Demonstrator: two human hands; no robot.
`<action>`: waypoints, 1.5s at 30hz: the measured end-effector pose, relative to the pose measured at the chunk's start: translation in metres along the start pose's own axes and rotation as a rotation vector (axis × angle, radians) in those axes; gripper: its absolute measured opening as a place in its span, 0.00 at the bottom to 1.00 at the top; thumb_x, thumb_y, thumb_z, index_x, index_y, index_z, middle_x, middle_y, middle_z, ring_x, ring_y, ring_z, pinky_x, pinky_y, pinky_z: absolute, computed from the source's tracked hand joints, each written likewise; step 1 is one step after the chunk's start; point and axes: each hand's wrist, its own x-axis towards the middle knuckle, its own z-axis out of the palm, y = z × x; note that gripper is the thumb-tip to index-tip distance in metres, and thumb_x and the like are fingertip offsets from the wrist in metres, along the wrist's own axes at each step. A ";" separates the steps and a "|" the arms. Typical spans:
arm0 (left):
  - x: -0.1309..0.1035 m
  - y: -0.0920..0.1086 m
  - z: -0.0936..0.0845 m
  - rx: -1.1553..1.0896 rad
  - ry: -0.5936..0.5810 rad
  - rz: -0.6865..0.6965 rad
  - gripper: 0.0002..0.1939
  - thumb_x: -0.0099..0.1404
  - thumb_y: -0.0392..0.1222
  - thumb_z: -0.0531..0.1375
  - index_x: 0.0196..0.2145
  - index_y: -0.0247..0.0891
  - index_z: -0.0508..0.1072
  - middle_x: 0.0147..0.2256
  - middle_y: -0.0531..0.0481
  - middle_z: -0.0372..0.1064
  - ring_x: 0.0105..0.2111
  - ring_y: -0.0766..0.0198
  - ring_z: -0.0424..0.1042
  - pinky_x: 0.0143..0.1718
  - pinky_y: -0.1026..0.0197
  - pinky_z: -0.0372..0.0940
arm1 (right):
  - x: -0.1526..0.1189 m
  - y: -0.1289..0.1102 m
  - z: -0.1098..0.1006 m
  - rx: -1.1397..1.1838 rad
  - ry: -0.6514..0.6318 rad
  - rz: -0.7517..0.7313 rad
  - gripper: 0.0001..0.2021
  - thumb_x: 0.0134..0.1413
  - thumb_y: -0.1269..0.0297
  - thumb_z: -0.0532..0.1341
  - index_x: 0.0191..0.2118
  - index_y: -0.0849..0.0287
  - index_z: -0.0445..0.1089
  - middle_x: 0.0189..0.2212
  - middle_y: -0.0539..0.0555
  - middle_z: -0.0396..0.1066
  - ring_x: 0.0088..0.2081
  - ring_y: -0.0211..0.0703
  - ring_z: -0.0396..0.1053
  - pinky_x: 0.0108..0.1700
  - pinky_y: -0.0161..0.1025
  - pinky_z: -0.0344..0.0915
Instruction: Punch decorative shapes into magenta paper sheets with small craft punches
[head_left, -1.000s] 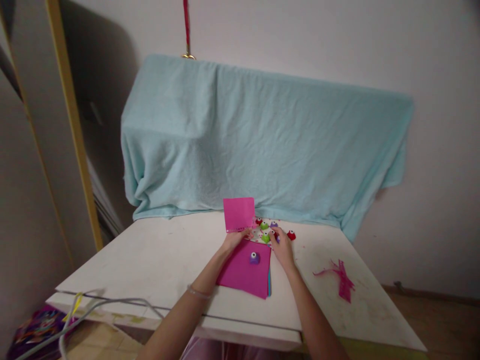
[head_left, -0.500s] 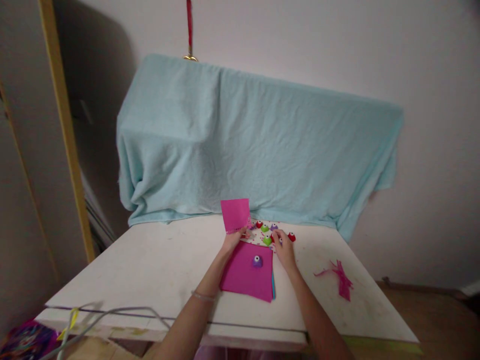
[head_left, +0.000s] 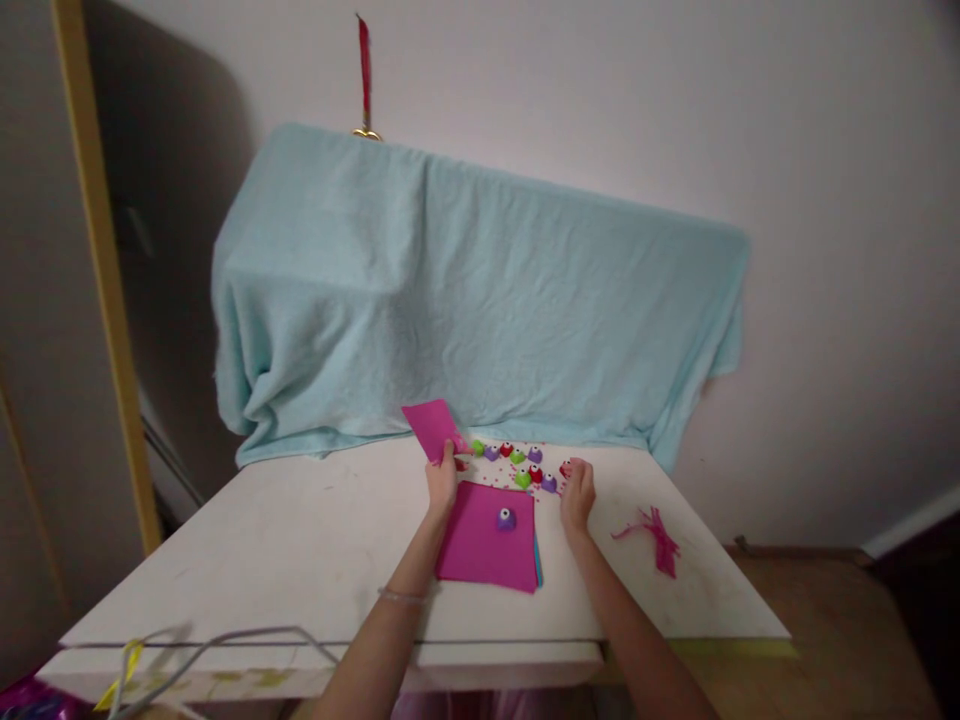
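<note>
A pink paper sheet [head_left: 429, 428] is held up and tilted in my left hand [head_left: 443, 484], its fingers closed on the lower right edge. My right hand [head_left: 578, 492] is at a red eye toy [head_left: 565, 468], which its fingers partly cover; whether they grip it is unclear. Between the hands lie several small one-eyed toys, among them a green one [head_left: 523, 479], a red one [head_left: 535, 473] and a purple one [head_left: 549, 483], amid tiny pink scraps. One purple toy [head_left: 506, 519] sits on a stack of pink sheets [head_left: 484, 550] with a blue edge beneath.
Shredded pink strips [head_left: 661, 545] lie on the white table [head_left: 300, 540] at the right. A light blue cloth [head_left: 480, 300] drapes over something behind the table. At the front left, a grey cable [head_left: 255, 631] crosses the edge beside a yellow tag [head_left: 124, 672].
The sheet and my left hand have moved left and the sheet tilts more, uncovering a green toy. My right hand has moved right, from the toy cluster to the outer red toy.
</note>
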 end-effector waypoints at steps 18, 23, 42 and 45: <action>-0.002 0.005 0.000 0.190 -0.096 0.122 0.19 0.57 0.52 0.55 0.25 0.34 0.77 0.18 0.48 0.68 0.22 0.60 0.68 0.27 0.63 0.59 | 0.010 0.020 -0.006 0.376 0.224 0.285 0.19 0.57 0.48 0.50 0.35 0.59 0.68 0.25 0.52 0.73 0.27 0.42 0.69 0.35 0.39 0.63; -0.003 0.002 0.002 0.221 -0.129 0.152 0.19 0.59 0.52 0.54 0.26 0.34 0.77 0.17 0.49 0.67 0.21 0.60 0.68 0.27 0.62 0.59 | 0.019 0.036 -0.021 0.663 0.113 0.466 0.18 0.56 0.50 0.50 0.35 0.60 0.67 0.27 0.55 0.74 0.29 0.43 0.72 0.35 0.40 0.67; -0.008 -0.004 0.010 0.319 -0.252 0.203 0.20 0.61 0.51 0.54 0.24 0.34 0.75 0.23 0.46 0.71 0.24 0.61 0.67 0.29 0.62 0.56 | 0.011 0.026 -0.020 0.507 -0.057 0.298 0.16 0.47 0.52 0.62 0.36 0.61 0.71 0.30 0.55 0.74 0.32 0.45 0.71 0.37 0.41 0.67; -0.008 -0.006 0.010 0.312 -0.267 0.204 0.20 0.61 0.51 0.53 0.24 0.33 0.75 0.24 0.45 0.71 0.26 0.60 0.68 0.29 0.62 0.57 | 0.003 0.017 -0.015 0.236 -0.214 0.069 0.18 0.43 0.55 0.66 0.40 0.60 0.72 0.37 0.57 0.74 0.36 0.46 0.70 0.39 0.41 0.66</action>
